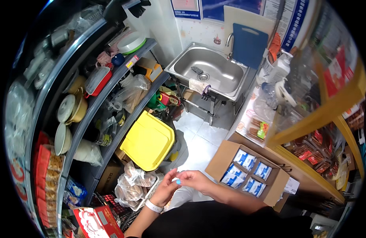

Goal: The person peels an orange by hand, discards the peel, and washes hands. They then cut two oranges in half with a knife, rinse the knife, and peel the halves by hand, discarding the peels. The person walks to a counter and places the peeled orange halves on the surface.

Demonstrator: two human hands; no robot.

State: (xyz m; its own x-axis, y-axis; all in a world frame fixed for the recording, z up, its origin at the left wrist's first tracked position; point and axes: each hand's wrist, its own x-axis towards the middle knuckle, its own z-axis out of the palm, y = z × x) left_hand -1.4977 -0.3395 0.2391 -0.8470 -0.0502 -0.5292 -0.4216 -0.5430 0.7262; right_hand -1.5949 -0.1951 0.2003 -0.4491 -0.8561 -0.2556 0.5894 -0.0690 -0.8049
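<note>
My left hand (pixel 165 189), with a white band (pixel 154 206) on its wrist, is raised in front of my body. Close against it, my right hand (pixel 197 180) reaches in from the right, the fingertips of both almost meeting. Between the thumbs shows a small bright-blue spot (pixel 178 181); whether it is a held piece or something worn on a thumb, I cannot tell. Right of my hands stands an open cardboard box (pixel 223 157) of blue-and-white packets (pixel 244 159), split by dividers. Left of them sit clear plastic bags of brown items (pixel 131 190).
A yellow-lidded bin (pixel 150 139) stands beside loaded shelves (pixel 104 99) on my left. Ahead is a steel sink (pixel 212 67) with a blue cutting board (pixel 250 46) behind it. A yellow-framed glass case (pixel 314 125) leans into view on the right. A red box (pixel 104 221) lies lower left.
</note>
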